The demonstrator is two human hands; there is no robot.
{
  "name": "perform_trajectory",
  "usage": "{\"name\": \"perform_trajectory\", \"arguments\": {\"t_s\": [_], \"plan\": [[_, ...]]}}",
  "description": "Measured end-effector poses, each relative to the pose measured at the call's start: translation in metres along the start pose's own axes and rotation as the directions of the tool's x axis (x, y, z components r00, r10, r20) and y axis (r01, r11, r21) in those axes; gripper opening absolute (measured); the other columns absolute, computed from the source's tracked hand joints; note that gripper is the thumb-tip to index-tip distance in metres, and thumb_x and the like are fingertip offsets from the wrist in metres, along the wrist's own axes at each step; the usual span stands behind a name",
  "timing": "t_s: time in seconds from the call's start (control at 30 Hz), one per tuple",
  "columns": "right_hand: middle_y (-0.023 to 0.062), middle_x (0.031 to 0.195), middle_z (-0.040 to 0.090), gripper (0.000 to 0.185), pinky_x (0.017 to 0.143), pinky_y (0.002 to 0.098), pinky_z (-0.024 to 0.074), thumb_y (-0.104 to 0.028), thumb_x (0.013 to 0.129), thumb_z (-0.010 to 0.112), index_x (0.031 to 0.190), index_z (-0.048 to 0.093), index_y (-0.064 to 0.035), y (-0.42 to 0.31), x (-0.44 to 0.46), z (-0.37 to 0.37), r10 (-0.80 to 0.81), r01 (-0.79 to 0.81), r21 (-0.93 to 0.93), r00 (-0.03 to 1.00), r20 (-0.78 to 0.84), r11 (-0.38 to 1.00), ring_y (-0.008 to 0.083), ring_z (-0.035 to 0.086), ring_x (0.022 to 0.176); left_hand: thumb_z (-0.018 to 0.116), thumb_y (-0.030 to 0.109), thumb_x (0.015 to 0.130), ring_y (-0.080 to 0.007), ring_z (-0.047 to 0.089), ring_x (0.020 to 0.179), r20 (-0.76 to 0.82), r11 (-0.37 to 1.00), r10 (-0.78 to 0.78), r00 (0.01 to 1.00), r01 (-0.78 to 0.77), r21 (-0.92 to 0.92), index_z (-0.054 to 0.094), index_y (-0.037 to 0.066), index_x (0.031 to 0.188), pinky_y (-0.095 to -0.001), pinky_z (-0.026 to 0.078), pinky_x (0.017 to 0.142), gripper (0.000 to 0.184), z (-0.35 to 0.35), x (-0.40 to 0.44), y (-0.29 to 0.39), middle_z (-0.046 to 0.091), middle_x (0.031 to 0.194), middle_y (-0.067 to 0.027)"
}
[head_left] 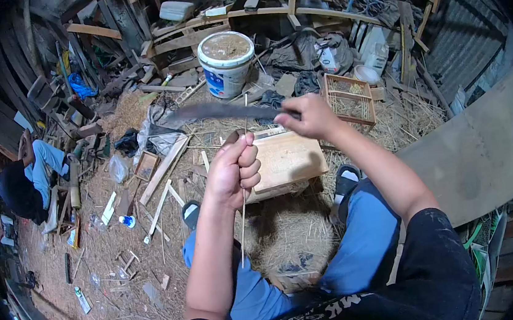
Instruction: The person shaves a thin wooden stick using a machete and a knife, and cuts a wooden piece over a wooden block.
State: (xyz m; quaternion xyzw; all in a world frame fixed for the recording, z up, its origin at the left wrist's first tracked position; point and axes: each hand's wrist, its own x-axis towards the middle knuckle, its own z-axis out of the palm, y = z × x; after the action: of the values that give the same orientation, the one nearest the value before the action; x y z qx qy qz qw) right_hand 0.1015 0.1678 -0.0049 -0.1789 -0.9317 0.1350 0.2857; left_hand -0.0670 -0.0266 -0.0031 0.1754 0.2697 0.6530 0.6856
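Note:
My right hand [311, 116] is closed around the handle of a machete [218, 110], whose broad dark blade points left and is slightly blurred. My left hand [233, 171] is a fist around a thin stick [244, 226], held nearly upright. The stick runs below the fist towards my left knee, and its upper end rises close to the blade; whether they touch, I cannot tell. Below and between both hands stands a pale wooden block [290, 153] with a flat top, in front of my feet.
A white bucket [227, 64] with a crusted top stands beyond the block. To its right is a small slatted wooden frame [349, 98]. A large bent sheet [471, 145] lies at the right. Wood strips [165, 169] and shavings cover the floor. Another person [29, 175] sits at far left.

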Motion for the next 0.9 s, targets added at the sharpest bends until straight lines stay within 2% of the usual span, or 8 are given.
{"name": "perform_trajectory", "arguments": {"t_s": [0.17, 0.23, 0.3, 0.43, 0.53, 0.67, 0.77, 0.9], "plan": [[0.0159, 0.062, 0.063, 0.065, 0.056, 0.0457, 0.0502, -0.070, 0.088, 0.056, 0.068, 0.062, -0.0079, 0.008, 0.001, 0.005, -0.144, 0.152, -0.119, 0.987, 0.075, 0.981, 0.0358, 0.066, 0.061, 0.040, 0.018, 0.108, -0.0028, 0.021, 0.043, -0.050, 1.000, -0.016, 0.999, 0.016, -0.005, 0.049, 0.012, 0.100, -0.0213, 0.015, 0.036, 0.014, -0.011, 0.006, -0.009, 0.027, 0.060, 0.0086], [0.0152, 0.065, 0.066, 0.066, 0.058, 0.0451, 0.0506, -0.070, 0.089, 0.055, 0.071, 0.067, -0.0074, 0.018, 0.008, 0.002, 0.133, -0.123, -0.152, 0.989, 0.060, 0.981, 0.0358, 0.066, 0.063, 0.041, 0.021, 0.109, -0.0025, 0.020, 0.043, -0.014, 0.995, 0.095, 0.995, -0.095, 0.037, 0.048, 0.012, 0.098, -0.0211, 0.013, 0.035, 0.016, -0.001, 0.002, -0.003, 0.027, 0.060, 0.0090], [0.0159, 0.067, 0.066, 0.064, 0.060, 0.0449, 0.0508, -0.068, 0.089, 0.057, 0.075, 0.071, -0.0072, 0.032, 0.010, 0.003, 0.307, -0.301, 0.094, 0.950, -0.061, 0.949, 0.0372, 0.066, 0.064, 0.041, 0.021, 0.109, -0.0026, 0.020, 0.043, 0.060, 0.997, 0.078, 0.995, -0.078, -0.002, 0.048, 0.011, 0.099, -0.0211, 0.013, 0.035, 0.016, -0.002, 0.001, -0.003, 0.027, 0.060, 0.0088], [0.0159, 0.066, 0.066, 0.062, 0.061, 0.0442, 0.0510, -0.067, 0.090, 0.058, 0.078, 0.072, -0.0073, 0.018, 0.000, -0.010, 0.320, -0.317, 0.091, 0.947, -0.027, 0.944, 0.0366, 0.066, 0.064, 0.042, 0.022, 0.109, -0.0031, 0.020, 0.043, 0.037, 0.997, 0.067, 0.997, -0.068, 0.026, 0.049, 0.011, 0.101, -0.0219, 0.014, 0.035, 0.015, -0.005, 0.005, -0.005, 0.027, 0.061, 0.0081], [0.0149, 0.062, 0.063, 0.063, 0.056, 0.0437, 0.0502, -0.066, 0.090, 0.058, 0.069, 0.065, -0.0070, 0.001, -0.005, 0.003, -0.021, 0.024, -0.093, 0.999, 0.030, 0.995, 0.0350, 0.065, 0.060, 0.042, 0.020, 0.108, -0.0036, 0.022, 0.043, -0.058, 0.993, 0.088, 0.994, -0.083, 0.082, 0.050, 0.011, 0.098, -0.0219, 0.015, 0.037, 0.015, 0.000, 0.005, -0.008, 0.030, 0.061, 0.0079], [0.0148, 0.061, 0.063, 0.066, 0.054, 0.0438, 0.0498, -0.069, 0.089, 0.057, 0.065, 0.061, -0.0071, 0.012, -0.003, 0.002, -0.117, 0.119, -0.128, 0.993, 0.020, 0.985, 0.0368, 0.065, 0.059, 0.044, 0.021, 0.108, -0.0033, 0.023, 0.042, -0.232, 0.943, 0.227, 0.946, -0.153, 0.297, 0.050, 0.013, 0.096, -0.0221, 0.016, 0.037, 0.016, 0.016, 0.006, -0.018, 0.032, 0.059, 0.0083], [0.0158, 0.067, 0.068, 0.066, 0.058, 0.0440, 0.0514, -0.070, 0.090, 0.055, 0.079, 0.073, -0.0073, 0.032, 0.006, -0.006, 0.321, -0.324, -0.086, 0.946, -0.039, 0.942, 0.0358, 0.067, 0.062, 0.044, 0.024, 0.109, -0.0025, 0.024, 0.043, -0.159, 0.906, 0.286, 0.945, -0.212, 0.366, 0.050, 0.014, 0.096, -0.0211, 0.018, 0.037, 0.017, 0.008, 0.008, -0.015, 0.032, 0.059, 0.0089], [0.0163, 0.070, 0.069, 0.066, 0.059, 0.0447, 0.0520, -0.070, 0.090, 0.054, 0.087, 0.077, -0.0082, 0.033, -0.002, -0.006, 0.415, -0.414, 0.068, 0.910, 0.003, 0.908, 0.0359, 0.068, 0.064, 0.044, 0.025, 0.109, -0.0023, 0.025, 0.043, -0.205, 0.873, 0.322, 0.924, -0.205, 0.443, 0.051, 0.014, 0.096, -0.0212, 0.018, 0.037, 0.018, 0.007, 0.012, -0.017, 0.032, 0.059, 0.0091]]}}
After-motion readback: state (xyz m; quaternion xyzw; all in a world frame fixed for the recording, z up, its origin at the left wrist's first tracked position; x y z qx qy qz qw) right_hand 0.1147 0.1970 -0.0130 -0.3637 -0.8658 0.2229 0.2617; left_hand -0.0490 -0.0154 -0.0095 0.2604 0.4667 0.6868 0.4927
